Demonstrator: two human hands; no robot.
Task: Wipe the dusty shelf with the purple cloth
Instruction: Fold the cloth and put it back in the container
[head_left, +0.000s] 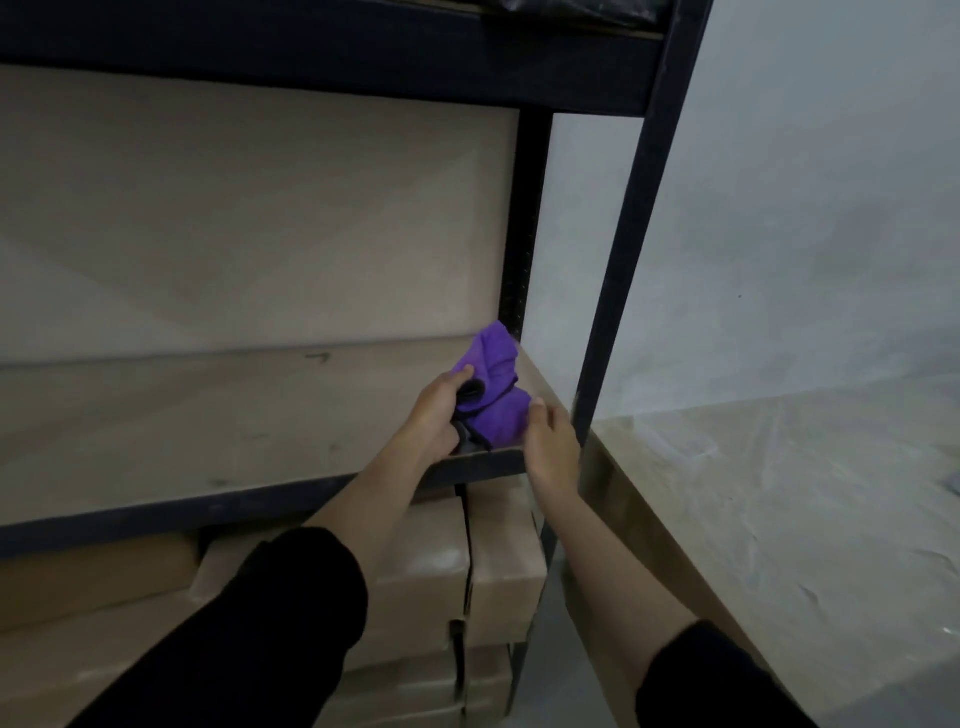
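Observation:
A crumpled purple cloth (496, 387) lies on the right end of a pale wooden shelf board (208, 415) framed in dark metal. My left hand (439, 410) grips the cloth's left side, thumb on top, with a dark fold of fabric under the fingers. Against the cloth's right edge sits my right hand (550, 447), its fingers loosely bent and touching the fabric near the shelf's front corner. The board shows faint smudges and marks.
Dark metal uprights (623, 249) stand at the shelf's right end. Cardboard boxes (431, 566) are stacked below the shelf. A low surface covered in clear plastic sheet (779, 509) lies to the right, with a grey wall behind it.

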